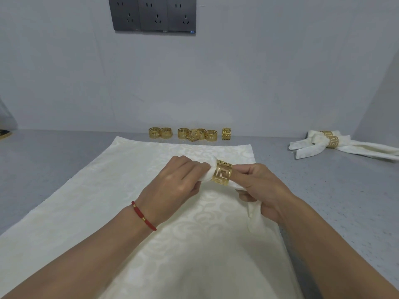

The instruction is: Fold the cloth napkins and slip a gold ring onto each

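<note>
The left hand (174,182) is pinching the bunched end of a folded napkin (208,174) where it is poking out of a gold ring (222,175), fingers curled round the cloth. The right hand (262,190) is gripping the rest of that napkin just behind the ring, with one finger lying along the ring's edge and the loose tails (255,214) hanging down from the palm. Both hands are holding the work just above a flat napkin (121,190) that is lying spread on the grey table (323,190).

The cloth is looking soft and limp, so it is likely sagging wherever it is not held; taking it close to the ring on both sides seems the sensible grip. The ring appears stiff and light, its cut-out pattern possibly catching on folds, so a tightly gathered end should pass through more easily.

Farther out, a row of spare rings (190,133) is standing along the back wall, well apart from the hands. To the right, finished napkins (330,143) are lying with their rings already on. A panel of wall sockets (154,15) is sitting high above. Nothing seems to be crowding the hands; the flat napkin beneath could be dragged if the tails brush it.
</note>
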`<state>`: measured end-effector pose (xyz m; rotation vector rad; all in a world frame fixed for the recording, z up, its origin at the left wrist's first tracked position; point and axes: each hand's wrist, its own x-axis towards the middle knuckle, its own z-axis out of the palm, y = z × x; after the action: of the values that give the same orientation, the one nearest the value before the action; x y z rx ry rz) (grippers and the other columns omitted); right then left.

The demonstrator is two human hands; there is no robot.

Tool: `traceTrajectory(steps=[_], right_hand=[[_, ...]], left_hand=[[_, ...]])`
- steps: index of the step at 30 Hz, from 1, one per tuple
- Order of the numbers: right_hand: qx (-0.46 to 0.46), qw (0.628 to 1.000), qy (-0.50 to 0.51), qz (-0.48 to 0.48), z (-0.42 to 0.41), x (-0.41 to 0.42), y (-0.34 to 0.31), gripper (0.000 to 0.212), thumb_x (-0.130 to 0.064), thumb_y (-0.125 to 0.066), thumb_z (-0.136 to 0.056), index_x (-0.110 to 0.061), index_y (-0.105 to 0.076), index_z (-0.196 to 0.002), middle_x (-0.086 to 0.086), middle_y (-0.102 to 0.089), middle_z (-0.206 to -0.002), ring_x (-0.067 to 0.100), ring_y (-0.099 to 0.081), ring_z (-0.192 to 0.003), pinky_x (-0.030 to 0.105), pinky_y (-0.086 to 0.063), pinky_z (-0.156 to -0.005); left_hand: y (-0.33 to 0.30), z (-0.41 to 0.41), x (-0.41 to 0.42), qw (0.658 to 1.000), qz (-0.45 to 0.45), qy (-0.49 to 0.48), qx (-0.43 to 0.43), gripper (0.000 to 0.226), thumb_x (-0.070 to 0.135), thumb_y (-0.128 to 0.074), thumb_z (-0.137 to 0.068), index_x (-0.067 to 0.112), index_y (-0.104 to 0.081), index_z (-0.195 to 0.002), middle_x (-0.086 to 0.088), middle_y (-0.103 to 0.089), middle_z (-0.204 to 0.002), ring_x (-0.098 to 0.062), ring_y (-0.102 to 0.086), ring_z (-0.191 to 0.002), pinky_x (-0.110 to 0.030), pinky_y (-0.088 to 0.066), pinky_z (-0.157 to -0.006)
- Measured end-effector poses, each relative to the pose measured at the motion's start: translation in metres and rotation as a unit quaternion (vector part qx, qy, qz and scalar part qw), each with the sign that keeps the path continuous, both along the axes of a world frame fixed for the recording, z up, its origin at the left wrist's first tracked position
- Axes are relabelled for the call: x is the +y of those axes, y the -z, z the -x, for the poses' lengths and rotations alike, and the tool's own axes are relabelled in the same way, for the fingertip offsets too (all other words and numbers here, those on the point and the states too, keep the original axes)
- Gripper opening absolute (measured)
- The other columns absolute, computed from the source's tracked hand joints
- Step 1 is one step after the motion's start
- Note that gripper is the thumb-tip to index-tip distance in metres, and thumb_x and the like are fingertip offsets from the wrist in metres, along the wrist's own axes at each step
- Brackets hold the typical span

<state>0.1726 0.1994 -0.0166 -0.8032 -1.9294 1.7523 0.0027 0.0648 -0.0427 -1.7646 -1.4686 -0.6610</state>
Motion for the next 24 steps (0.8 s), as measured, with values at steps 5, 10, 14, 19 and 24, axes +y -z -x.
traceTrajectory(steps=[5,10,14,19,24], right_hand=[[-0.024,0.999,-0.013,-0.03,-0.002,0.002,0.003,0.02,-0.04,-0.081,-0.084,-0.024,-0.084,-0.094,0.001,-0.054,-0.082,0.023,-0.035,-0.074,0.028,-0.03,-0.061],[0.01,1.0,0.027,0.009,0.0,-0.005,0.0,0.012,-0.034,-0.085,-0.079,-0.027,-0.085,-0.088,-0.005,-0.079,-0.106,0.008,-0.057,-0.081,0.023,-0.039,-0.064],[0.017,1.0,0.009,-0.008,-0.001,-0.004,-0.001,0.015,-0.031,-0.083,-0.081,-0.02,-0.085,-0.092,-0.013,-0.06,-0.057,0.005,-0.041,-0.053,0.021,-0.031,-0.054],[0.012,1.0,-0.007,-0.02,-0.001,-0.007,0.001,0.018,-0.037,-0.084,-0.08,-0.023,-0.085,-0.091,-0.011,-0.048,-0.057,0.017,-0.022,-0.063,0.031,-0.022,-0.059],[0.035,0.999,0.03,-0.018,0.004,-0.01,0.0,0.014,-0.03,-0.088,-0.075,-0.02,-0.085,-0.084,-0.002,-0.06,-0.076,0.019,-0.043,-0.073,0.028,-0.037,-0.067]], left_hand=[[0.002,0.001,-0.001,0.998,0.024,0.024,0.049,0.037,-0.01,-0.059,-0.083,0.007,-0.054,-0.116,-0.008,-0.064,-0.09,-0.028,-0.058,-0.08,-0.04,-0.049,-0.072],[-0.003,0.002,-0.003,0.999,0.013,0.033,0.012,0.035,-0.01,-0.064,-0.08,0.005,-0.06,-0.112,-0.007,-0.065,-0.091,-0.026,-0.058,-0.079,-0.039,-0.049,-0.072],[-0.006,-0.001,-0.004,0.999,0.012,0.032,-0.01,0.026,-0.006,-0.056,-0.082,0.002,-0.07,-0.102,-0.006,-0.065,-0.089,-0.025,-0.056,-0.079,-0.034,-0.048,-0.073],[-0.005,-0.002,-0.005,0.999,0.001,0.033,0.006,0.027,-0.01,-0.057,-0.079,0.001,-0.071,-0.1,-0.006,-0.063,-0.086,-0.025,-0.054,-0.079,-0.032,-0.047,-0.073],[-0.007,0.0,-0.009,0.987,0.069,0.027,-0.144,0.049,0.015,-0.074,-0.076,0.023,-0.055,-0.12,0.007,-0.059,-0.099,-0.017,-0.056,-0.088,-0.028,-0.046,-0.077]])
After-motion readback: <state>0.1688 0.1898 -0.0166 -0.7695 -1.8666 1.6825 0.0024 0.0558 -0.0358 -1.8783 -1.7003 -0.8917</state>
